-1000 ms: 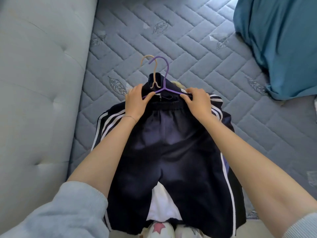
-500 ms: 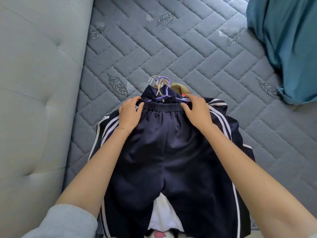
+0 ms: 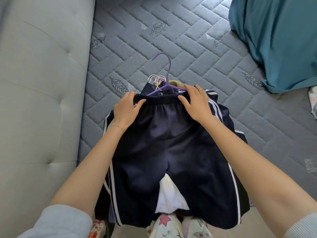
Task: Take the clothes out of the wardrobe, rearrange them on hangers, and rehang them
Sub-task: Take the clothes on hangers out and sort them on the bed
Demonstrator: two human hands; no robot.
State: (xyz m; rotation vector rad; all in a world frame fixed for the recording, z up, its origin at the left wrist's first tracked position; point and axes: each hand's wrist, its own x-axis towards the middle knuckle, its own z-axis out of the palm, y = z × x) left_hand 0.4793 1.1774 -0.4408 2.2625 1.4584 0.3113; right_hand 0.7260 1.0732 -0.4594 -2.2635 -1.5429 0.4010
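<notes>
Dark navy shorts point(image 3: 164, 152) with white side stripes lie on top of a pile of clothes on the quilted mattress point(image 3: 171, 40). My left hand point(image 3: 126, 109) grips the left end of the elastic waistband. My right hand point(image 3: 195, 102) grips its right end. A purple hanger point(image 3: 167, 73) sticks out past the waistband, its hook pointing away from me. Pale beige and white hanger hooks point(image 3: 155, 79) lie beside it, partly hidden under dark cloth. A white garment point(image 3: 169, 196) shows between the shorts' legs.
A tufted grey headboard or cushion point(image 3: 39, 100) runs along the left. A teal fabric heap point(image 3: 277, 36) covers the mattress's far right corner. A tan garment point(image 3: 176, 83) peeks out behind the hangers. Star-printed cloth point(image 3: 164, 224) shows at the bottom edge.
The purple hanger has slid away from me, so its hook now stands well clear of the other hooks. Both hands still hold the waistband ends, slightly wider apart.
</notes>
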